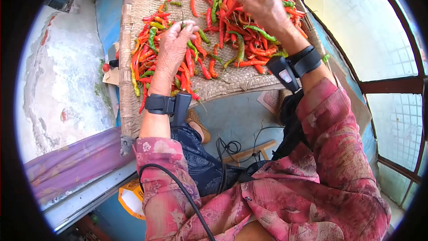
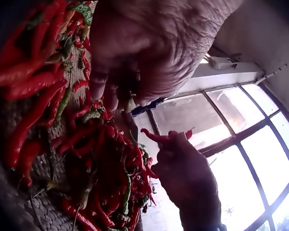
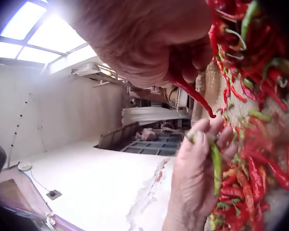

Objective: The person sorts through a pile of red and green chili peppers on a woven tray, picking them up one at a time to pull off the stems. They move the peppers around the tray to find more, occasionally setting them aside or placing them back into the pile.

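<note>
Red and green chili peppers lie in two heaps on a woven tray, a left heap and a larger right heap. Over the left heap, my left hand pinches a green chili pepper between thumb and fingers; the pepper hangs along the palm in the right wrist view. My right hand is raised above the far part of the right heap. It grips a red chili pepper, whose ends stick out past the fingers in the left wrist view.
Framed windows line the right side, and a worn plaster wall stands on the left. Below the tray are a black cable, a small wooden stool and the person's legs. An orange and white bag sits at lower left.
</note>
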The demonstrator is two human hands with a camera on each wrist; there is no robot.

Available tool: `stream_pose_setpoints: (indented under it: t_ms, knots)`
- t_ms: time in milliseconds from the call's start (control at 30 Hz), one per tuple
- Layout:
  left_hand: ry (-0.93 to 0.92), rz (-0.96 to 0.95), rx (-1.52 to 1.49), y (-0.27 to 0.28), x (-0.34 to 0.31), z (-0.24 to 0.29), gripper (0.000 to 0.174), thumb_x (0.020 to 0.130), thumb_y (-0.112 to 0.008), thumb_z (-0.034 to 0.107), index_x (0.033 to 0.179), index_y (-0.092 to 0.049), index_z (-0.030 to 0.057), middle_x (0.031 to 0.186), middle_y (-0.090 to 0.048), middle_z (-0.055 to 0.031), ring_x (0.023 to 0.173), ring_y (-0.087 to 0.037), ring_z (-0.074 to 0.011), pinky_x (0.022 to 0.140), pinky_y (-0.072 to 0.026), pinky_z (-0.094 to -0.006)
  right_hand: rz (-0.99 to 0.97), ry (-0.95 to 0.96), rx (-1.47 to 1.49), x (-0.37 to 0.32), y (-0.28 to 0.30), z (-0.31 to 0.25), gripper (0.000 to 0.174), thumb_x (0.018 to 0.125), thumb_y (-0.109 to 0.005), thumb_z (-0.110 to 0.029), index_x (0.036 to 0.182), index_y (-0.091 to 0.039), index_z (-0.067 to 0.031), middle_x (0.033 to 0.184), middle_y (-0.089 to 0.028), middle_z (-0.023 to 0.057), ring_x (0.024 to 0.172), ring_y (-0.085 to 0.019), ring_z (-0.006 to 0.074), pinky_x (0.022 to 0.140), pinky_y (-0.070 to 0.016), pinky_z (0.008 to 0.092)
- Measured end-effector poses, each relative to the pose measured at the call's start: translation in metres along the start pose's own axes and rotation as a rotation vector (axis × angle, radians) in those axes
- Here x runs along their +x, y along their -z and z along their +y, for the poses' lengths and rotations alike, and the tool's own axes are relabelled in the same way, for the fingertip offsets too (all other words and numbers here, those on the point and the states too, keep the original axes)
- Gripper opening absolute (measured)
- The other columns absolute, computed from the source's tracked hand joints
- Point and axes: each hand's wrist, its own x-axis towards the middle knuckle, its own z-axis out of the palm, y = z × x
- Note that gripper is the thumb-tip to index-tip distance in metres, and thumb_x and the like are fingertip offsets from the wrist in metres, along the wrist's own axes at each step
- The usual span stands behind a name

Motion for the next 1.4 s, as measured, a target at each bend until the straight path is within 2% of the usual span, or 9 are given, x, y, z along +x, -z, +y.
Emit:
stream_pose_setpoints:
  t_ms: [167, 233, 367, 500, 667, 800, 900, 1000, 1400]
  knots:
    - [0.007, 0.083, -0.052, -0.006, 0.0, 0.004, 0.029, 0.088, -0.056, 0.027, 0.102, -0.061, 0.003, 0.089, -0.061, -0.0014, 0.076, -0.055, -0.0076, 0.071, -0.0453, -0.0234, 0.448, 0.216, -0.479, 0.003, 0.023, -0.006, 0.036, 0.079, -0.058, -0.015, 0.109, -0.048, 0.0037, 0.097, -0.055, 0.0232, 0.087, -0.055, 0.0356, 0.074, -0.0441, 0.0429]
    - [0.033, 0.064, -0.109, -0.013, -0.001, 0.011, 0.029, 0.087, -0.057, 0.027, 0.103, -0.062, 0.0034, 0.088, -0.06, -0.0004, 0.076, -0.054, -0.007, 0.07, -0.046, -0.0229, 0.408, 0.24, -0.474, -0.002, 0.014, -0.011, 0.024, 0.08, -0.064, -0.022, 0.094, -0.06, -0.003, 0.077, -0.061, 0.0115, 0.073, -0.06, 0.0267, 0.064, -0.0484, 0.038]
    - [0.031, 0.034, -0.285, -0.03, 0.0, 0.023, 0.028, 0.087, -0.059, 0.026, 0.103, -0.061, 0.0035, 0.087, -0.059, 0.0007, 0.075, -0.054, -0.0058, 0.067, -0.0484, -0.022, -0.205, 0.122, -0.104, -0.035, -0.028, -0.026, 0.029, 0.081, -0.059, -0.031, 0.082, -0.058, -0.0012, 0.068, -0.06, 0.0215, 0.068, -0.062, 0.0355, 0.062, -0.0502, 0.044]
    - [-0.011, 0.033, -0.29, -0.038, 0.002, 0.021, 0.029, 0.086, -0.06, 0.026, 0.103, -0.061, 0.0021, 0.088, -0.059, 0.0005, 0.075, -0.053, -0.0044, 0.064, -0.0483, -0.021, -0.202, 0.206, -0.125, -0.038, -0.043, -0.013, 0.024, 0.083, -0.056, -0.024, 0.081, -0.056, -0.0001, 0.065, -0.058, 0.0208, 0.066, -0.061, 0.0366, 0.058, -0.0482, 0.0445]
    - [-0.492, -0.101, 1.013, -0.014, -0.003, -0.015, 0.022, 0.073, -0.06, 0.009, 0.095, -0.062, 0.0105, 0.086, -0.057, -0.0102, 0.085, -0.054, -0.031, 0.073, -0.0459, -0.0412, -0.071, 0.112, -0.511, -0.017, -0.008, -0.006, 0.024, 0.086, -0.052, -0.027, 0.081, -0.055, -0.0039, 0.066, -0.058, 0.0188, 0.064, -0.059, 0.0368, 0.056, -0.0476, 0.0445]
    - [-0.426, -0.243, 1.313, -0.019, -0.014, -0.036, 0.028, 0.072, -0.053, 0.0, 0.098, -0.06, 0.0084, 0.099, -0.055, -0.0075, 0.091, -0.052, -0.0287, 0.076, -0.0459, -0.0378, 0.08, 0.065, -0.595, -0.001, 0.017, 0.007, 0.027, 0.086, -0.049, -0.032, 0.091, -0.058, -0.0061, 0.069, -0.06, 0.0185, 0.068, -0.06, 0.0378, 0.061, -0.0466, 0.0481]
    - [-0.395, -0.283, 1.313, -0.022, -0.014, -0.033, 0.027, 0.072, -0.052, 0.001, 0.097, -0.06, 0.008, 0.094, -0.056, -0.009, 0.09, -0.052, -0.0287, 0.077, -0.0456, -0.0385, 0.274, 0.201, -0.679, -0.002, 0.033, -0.012, 0.038, 0.079, -0.058, -0.014, 0.11, -0.047, 0.0035, 0.1, -0.053, 0.0232, 0.09, -0.053, 0.038, 0.076, -0.0435, 0.0434]
    - [-0.451, -0.229, 1.149, -0.014, -0.005, -0.039, 0.023, 0.075, -0.052, 0.002, 0.096, -0.059, 0.0064, 0.089, -0.059, -0.0114, 0.086, -0.056, -0.0293, 0.075, -0.0462, -0.0367, 0.431, 0.437, -0.646, 0.003, 0.017, 0.001, 0.023, 0.081, -0.058, -0.022, 0.099, -0.06, -0.0077, 0.085, -0.061, 0.0135, 0.081, -0.059, 0.0316, 0.07, -0.0483, 0.0409]
    - [-0.009, 0.052, 0.04, -0.006, 0.0, 0.005, 0.022, 0.084, -0.061, 0.016, 0.099, -0.058, 0.0006, 0.086, -0.059, 0.0001, 0.077, -0.051, -0.0069, 0.07, -0.0438, -0.0231, -0.209, 0.298, 0.004, -0.043, -0.061, -0.007, 0.021, 0.079, -0.062, -0.015, 0.091, -0.058, 0.0012, 0.078, -0.06, 0.0191, 0.072, -0.061, 0.0336, 0.062, -0.0476, 0.0394]
